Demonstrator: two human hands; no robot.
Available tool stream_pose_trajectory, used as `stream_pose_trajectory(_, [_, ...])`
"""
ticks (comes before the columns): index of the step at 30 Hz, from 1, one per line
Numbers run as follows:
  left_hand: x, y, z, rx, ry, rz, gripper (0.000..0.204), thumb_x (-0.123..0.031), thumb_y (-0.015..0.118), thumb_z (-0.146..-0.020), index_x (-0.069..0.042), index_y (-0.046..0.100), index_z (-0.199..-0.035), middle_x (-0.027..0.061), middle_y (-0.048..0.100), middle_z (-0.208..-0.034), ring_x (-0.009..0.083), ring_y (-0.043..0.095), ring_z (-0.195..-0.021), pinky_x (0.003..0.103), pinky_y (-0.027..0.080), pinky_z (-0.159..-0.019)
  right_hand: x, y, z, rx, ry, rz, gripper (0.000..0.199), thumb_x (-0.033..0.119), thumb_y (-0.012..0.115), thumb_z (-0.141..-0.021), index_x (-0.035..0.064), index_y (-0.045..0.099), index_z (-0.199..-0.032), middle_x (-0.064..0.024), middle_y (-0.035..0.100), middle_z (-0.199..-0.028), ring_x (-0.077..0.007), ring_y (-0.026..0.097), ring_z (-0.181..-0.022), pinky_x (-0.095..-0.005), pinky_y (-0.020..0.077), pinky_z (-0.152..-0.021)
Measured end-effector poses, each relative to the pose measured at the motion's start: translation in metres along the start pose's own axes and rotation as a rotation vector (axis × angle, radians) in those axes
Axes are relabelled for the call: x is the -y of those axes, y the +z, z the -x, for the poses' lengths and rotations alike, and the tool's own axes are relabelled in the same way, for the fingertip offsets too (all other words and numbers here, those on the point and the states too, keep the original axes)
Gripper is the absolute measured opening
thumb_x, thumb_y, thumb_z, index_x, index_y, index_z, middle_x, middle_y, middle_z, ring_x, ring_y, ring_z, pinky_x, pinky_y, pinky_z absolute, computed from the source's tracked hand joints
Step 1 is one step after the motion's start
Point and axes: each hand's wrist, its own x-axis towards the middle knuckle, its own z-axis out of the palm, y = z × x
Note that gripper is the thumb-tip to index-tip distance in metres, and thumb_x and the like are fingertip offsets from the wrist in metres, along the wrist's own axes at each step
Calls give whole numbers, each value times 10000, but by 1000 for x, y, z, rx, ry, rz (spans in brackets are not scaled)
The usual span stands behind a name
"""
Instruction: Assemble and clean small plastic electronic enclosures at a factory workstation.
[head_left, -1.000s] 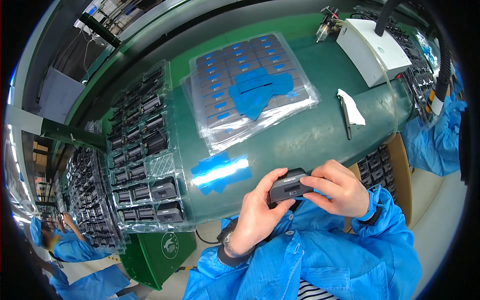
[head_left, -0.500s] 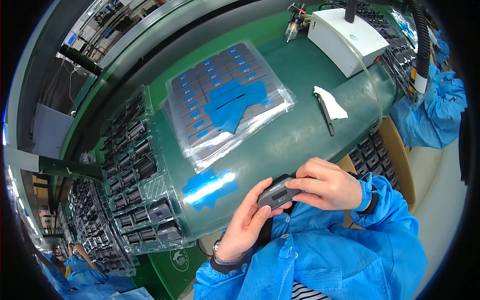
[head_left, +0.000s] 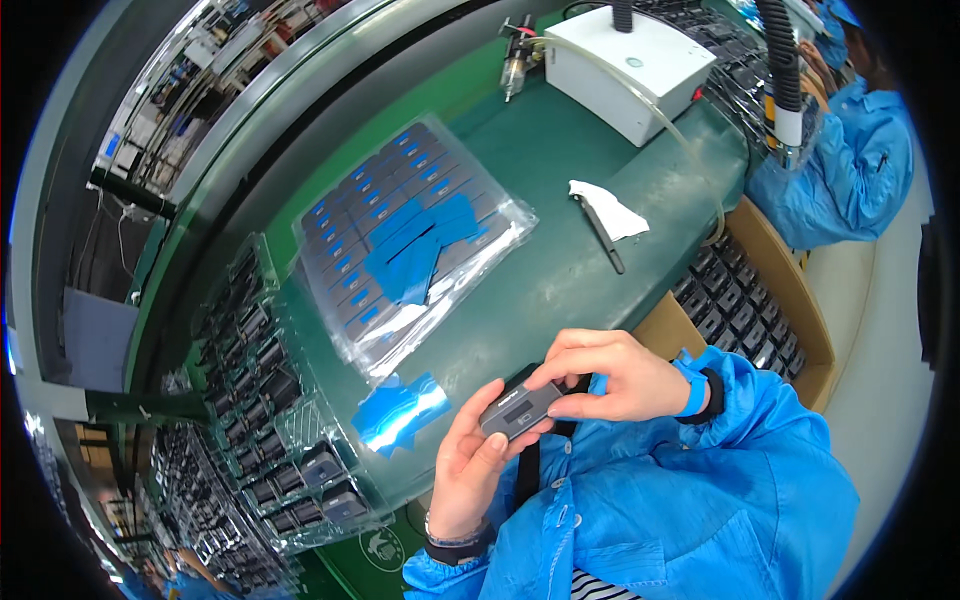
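A small dark grey rectangular device (head_left: 520,409) is held over the near edge of the green table (head_left: 560,270). My left hand (head_left: 470,465) cups it from below. My right hand (head_left: 605,375) grips its far end, fingers laid over the top. A dark strap hangs down from under the device. Just left of my hands lie shiny blue film pieces (head_left: 400,412). Beyond them sits a clear plastic tray (head_left: 410,245) of several dark parts with blue films piled on it.
Clear trays of dark devices (head_left: 265,400) are stacked along the table's left side. A white box (head_left: 630,60) with a tube stands at the back, a white cloth and a dark tool (head_left: 603,222) before it. A cardboard box of devices (head_left: 745,310) sits right. A person in blue (head_left: 850,170) works at far right.
The view has swung, so the table and trays have shifted up and right in the picture. My hands have kept their hold on the device, now tilted a little more toward me.
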Motion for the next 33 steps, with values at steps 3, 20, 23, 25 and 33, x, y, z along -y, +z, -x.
stream_pose_trajectory(3, [1,0,0,6,8,18,533,-64,485,-895,39,247,-1360,251,496,-1212,347,559,-1075,378,455,-941,2,6,4,-70,126,-145,369,109,686,-776,9,551,-1104,-38,542,-774,-104,529,-641,-246,441,-590])
stream_pose_trajectory(20, [7,9,6,-82,204,-273,470,-15,422,-915,28,262,-1355,211,497,-1219,274,570,-1062,366,431,-943,-2,35,-1,-208,466,-630,223,206,589,-871,28,550,-741,21,520,-678,-46,466,-651,-212,380,-572])
stream_pose_trajectory(23, [12,13,15,-36,380,-603,469,39,384,-897,-11,303,-1357,153,520,-1206,221,586,-1031,325,438,-916,7,51,-10,-329,449,-552,331,265,592,-864,40,527,-630,23,483,-579,-40,455,-544,-221,357,-449])
stream_pose_trajectory(25, [23,17,7,-11,340,-576,477,29,388,-901,-22,300,-1367,128,500,-1233,195,572,-1049,301,438,-908,7,52,-5,-428,522,-595,294,201,568,-863,43,512,-622,26,472,-563,-50,439,-509,-231,339,-427])
stream_pose_trajectory(33, [27,3,25,21,317,34,466,5,381,-924,-32,287,-1379,109,439,-1274,129,552,-995,257,454,-885,9,44,7,-131,156,-485,200,200,521,-900,49,494,-772,26,512,-770,-41,438,-710,-186,330,-609])
